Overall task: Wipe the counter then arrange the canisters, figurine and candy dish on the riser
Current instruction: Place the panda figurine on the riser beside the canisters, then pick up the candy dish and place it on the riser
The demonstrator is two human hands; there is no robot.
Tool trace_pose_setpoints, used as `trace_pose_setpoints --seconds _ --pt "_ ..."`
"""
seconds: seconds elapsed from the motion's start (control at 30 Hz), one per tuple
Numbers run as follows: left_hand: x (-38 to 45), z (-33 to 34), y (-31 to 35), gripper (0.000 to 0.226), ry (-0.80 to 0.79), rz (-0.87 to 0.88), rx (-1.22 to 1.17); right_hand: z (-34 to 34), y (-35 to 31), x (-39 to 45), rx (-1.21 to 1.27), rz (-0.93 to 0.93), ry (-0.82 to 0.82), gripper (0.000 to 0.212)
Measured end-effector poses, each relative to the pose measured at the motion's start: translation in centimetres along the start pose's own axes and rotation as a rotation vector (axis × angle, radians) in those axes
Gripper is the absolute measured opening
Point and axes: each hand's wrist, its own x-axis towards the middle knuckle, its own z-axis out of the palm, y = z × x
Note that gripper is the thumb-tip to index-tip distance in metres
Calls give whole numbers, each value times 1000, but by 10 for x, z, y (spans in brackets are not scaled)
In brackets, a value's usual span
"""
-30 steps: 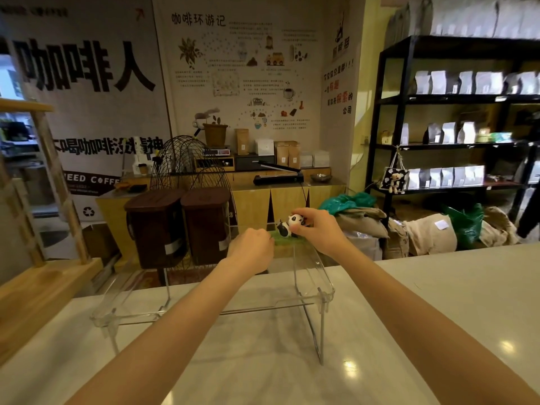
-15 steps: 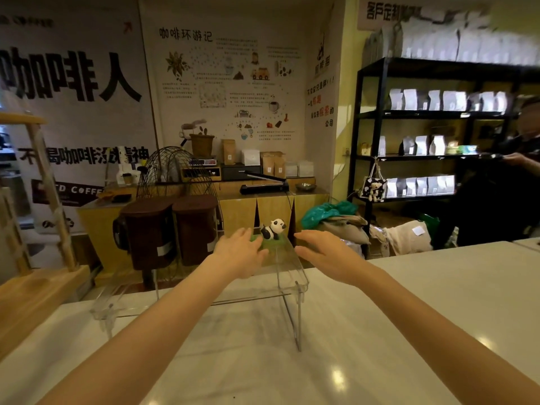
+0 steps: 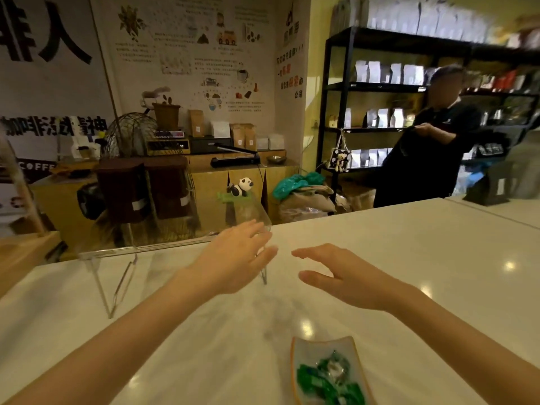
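Note:
A clear acrylic riser (image 3: 117, 254) stands on the white counter (image 3: 409, 258). Two brown canisters (image 3: 124, 191) (image 3: 171, 188) sit side by side on its left part. A small panda figurine (image 3: 242, 187) on a green base rests at the riser's right end. The candy dish (image 3: 330, 372), white with green wrapped candies, lies on the counter near me. My left hand (image 3: 233, 255) hovers open in front of the riser's right corner. My right hand (image 3: 342, 276) is open above the counter, right of the left hand. Both hold nothing.
A wooden stand (image 3: 20, 255) rises at the left edge of the counter. Behind the counter a person in dark clothes (image 3: 432, 150) stands by black shelves (image 3: 377, 86) of coffee bags. Sacks and a green bag (image 3: 301, 182) lie on the floor beyond.
My right hand let go of the panda figurine, which stays on the riser. Both hands pulled back toward me and opened. The view tilted down, bringing the candy dish into sight.

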Motion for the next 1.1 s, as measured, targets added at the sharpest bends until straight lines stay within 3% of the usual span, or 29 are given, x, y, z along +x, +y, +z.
trace_pose_setpoints --seconds 0.27,0.4,0.53,0.6,0.73,0.8,0.9,1.1 --pt "-59 35 35 69 -182 58 -118 21 14 -70 78 113 -100 50" --pt "-77 50 43 86 -295 15 -328 29 16 -99 185 178 -123 53" --pt "-85 68 52 102 -266 -84 -597 42 14 -112 377 262 -112 57" --pt "-88 74 55 96 -250 -182 -762 47 16 -116 489 303 -102 59" --pt "-92 78 58 44 -323 -322 -1152 54 16 -119 650 369 -73 58" --pt "-94 78 59 28 -340 -360 -1282 55 15 -119 717 396 -53 55" --pt "-96 79 57 27 -368 -385 -1399 58 14 -118 805 421 -35 53" --pt "-95 74 55 30 -344 -332 -1394 47 11 -109 892 398 -19 56"
